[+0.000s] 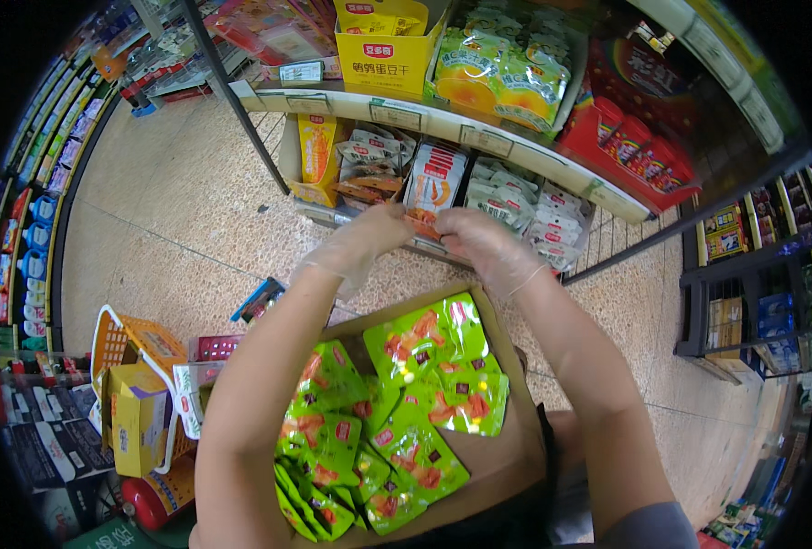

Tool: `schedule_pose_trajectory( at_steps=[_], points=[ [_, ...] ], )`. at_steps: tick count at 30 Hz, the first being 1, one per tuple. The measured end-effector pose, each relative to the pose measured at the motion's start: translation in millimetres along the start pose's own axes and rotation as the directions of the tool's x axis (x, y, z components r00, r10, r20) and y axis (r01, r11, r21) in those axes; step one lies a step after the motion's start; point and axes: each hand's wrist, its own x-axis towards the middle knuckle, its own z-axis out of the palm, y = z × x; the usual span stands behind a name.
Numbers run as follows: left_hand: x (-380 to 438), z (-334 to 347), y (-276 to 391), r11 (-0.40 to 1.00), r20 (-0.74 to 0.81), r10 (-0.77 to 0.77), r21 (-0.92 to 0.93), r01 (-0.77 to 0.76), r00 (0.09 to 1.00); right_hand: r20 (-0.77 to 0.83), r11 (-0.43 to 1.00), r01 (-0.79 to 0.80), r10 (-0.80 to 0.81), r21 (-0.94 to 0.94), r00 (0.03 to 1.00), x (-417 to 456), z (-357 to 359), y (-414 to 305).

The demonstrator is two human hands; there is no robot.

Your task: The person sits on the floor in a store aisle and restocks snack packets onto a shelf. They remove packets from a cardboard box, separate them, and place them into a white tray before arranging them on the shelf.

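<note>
Both hands wear clear plastic gloves and reach to the front of the lower shelf. My left hand (377,232) has its fingers curled at the lower left of an upright white and orange snack packet (436,180). At the packet's lower right is my right hand (483,240), its fingers bent inward. The fingertips are partly hidden, so I cannot tell whether either hand grips the packet. Brown and white pouches (373,161) stand left of it, pale pouches (502,195) right of it. Below my forearms, a cardboard box (495,456) holds several green snack pouches (423,336).
The upper shelf edge (392,113) crosses above my hands, carrying a yellow display box (385,58), green pouches (499,79) and a red display box (626,147). An orange shopping basket (152,336) and a red fire extinguisher (148,497) are at left. A dark shelf post (241,103) rises nearby.
</note>
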Motion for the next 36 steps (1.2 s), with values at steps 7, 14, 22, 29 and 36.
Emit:
schedule_pose_trajectory(
  at_steps=[7,14,22,29,36],
  points=[
    [-164.7,2.1,18.3,0.957,-0.255,0.259,-0.06,-0.283,0.931,-0.016,0.967,0.182,-0.188,-0.179,0.982,-115.5,-10.7,-67.8],
    [-238.5,46.2,-56.1,0.715,-0.291,0.397,0.692,-0.095,0.87,0.296,0.584,0.36,-0.206,-0.727,0.933,-176.7,42.1,-7.9],
    [-273.7,101.9,-86.5,0.602,-0.192,0.299,0.798,-0.029,0.935,0.235,-0.017,0.235,-0.084,-0.972,0.968,-175.7,73.8,65.9],
    [-326.8,127.1,-82.4,0.533,0.101,0.429,0.774,-0.342,0.897,0.267,-0.075,0.289,0.217,-0.954,0.939,-240.9,64.8,74.4],
    [-308.6,49.0,-90.7,0.781,-0.365,0.385,0.619,-0.088,0.848,0.202,0.137,0.187,0.111,-0.973,0.973,-229.1,97.8,26.6]
  ],
)
